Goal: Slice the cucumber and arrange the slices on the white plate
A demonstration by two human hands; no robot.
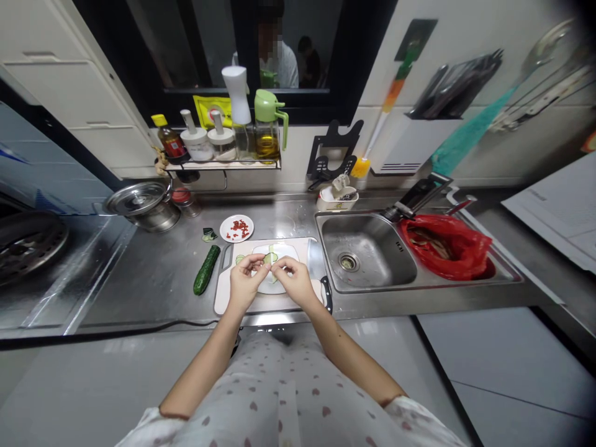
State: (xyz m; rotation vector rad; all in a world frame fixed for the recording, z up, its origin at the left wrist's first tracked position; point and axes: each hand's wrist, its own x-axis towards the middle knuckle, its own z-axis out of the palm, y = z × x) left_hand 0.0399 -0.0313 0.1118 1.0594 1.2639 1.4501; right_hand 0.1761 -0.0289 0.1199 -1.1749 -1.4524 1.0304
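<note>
My left hand (246, 280) and my right hand (294, 279) meet over a white plate (289, 251), fingertips pinched together. Between them is a thin cucumber slice (269, 257), which both hands appear to grip at its edges. Pale green pieces lie on the plate, partly hidden by my fingers. Beneath the plate is a cutting board (224, 299) with a grey handle. More cucumber slices (239, 258) show beside my left hand. A knife (327, 294) with a black handle rests along the board's right side. To the left lies a whole-looking cucumber (207, 270).
Behind the board stands a small plate (225, 231) of chopped red pieces, beside cucumber scraps (209, 234). A lidded steel pot (158, 214) is at back left. The sink (367, 285) lies right, with a red bag (459, 264) beyond. A seasoning rack (223, 164) hangs above.
</note>
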